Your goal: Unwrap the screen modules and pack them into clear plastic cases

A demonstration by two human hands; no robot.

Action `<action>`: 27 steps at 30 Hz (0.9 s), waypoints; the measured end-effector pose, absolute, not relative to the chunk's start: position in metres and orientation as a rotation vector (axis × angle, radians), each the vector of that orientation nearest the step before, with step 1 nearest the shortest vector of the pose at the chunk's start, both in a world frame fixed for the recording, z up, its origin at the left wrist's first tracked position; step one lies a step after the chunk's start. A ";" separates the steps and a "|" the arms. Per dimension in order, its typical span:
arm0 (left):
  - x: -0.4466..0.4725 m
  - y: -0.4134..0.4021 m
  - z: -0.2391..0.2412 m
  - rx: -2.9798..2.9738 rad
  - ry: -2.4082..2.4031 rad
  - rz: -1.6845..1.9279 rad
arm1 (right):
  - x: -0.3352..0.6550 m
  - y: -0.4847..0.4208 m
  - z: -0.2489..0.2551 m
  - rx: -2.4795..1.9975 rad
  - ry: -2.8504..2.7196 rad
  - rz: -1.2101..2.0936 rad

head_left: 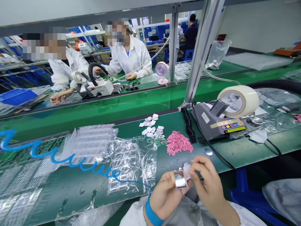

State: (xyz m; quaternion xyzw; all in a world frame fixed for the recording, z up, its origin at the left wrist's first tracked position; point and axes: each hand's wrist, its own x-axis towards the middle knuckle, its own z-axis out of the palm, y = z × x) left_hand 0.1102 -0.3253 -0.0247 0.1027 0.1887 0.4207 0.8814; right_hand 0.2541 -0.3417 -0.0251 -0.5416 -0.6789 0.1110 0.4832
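My left hand [166,196] is closed round a small shiny silver rectangular part [180,180], held upright near the table's front edge. A blue wrist strap sits on that wrist, with a blue coiled cord [54,155] running off to the left. My right hand [207,180] pinches a small white piece [187,168] against the top right of the silver part. Just beyond my hands lie a pile of pink strips [178,142], small white squares [151,124] and a green circuit board [157,139].
A grey tape dispenser [221,122] with a large white tape roll [240,100] stands at the right. Clear plastic trays [94,144] cover the left of the green table. Two people in white coats work across the belt beside another dispenser [98,86] and a pink fan [161,72].
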 end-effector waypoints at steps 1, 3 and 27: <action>0.109 -0.324 -0.026 0.189 0.390 0.879 | 0.254 -0.346 -0.028 -1.284 -1.633 0.281; 0.104 -0.320 -0.028 0.135 0.388 0.879 | 0.255 -0.352 -0.038 -1.240 -1.574 0.445; 0.111 -0.324 -0.020 0.068 0.265 0.673 | 0.264 -0.325 -0.042 -0.689 -0.930 1.797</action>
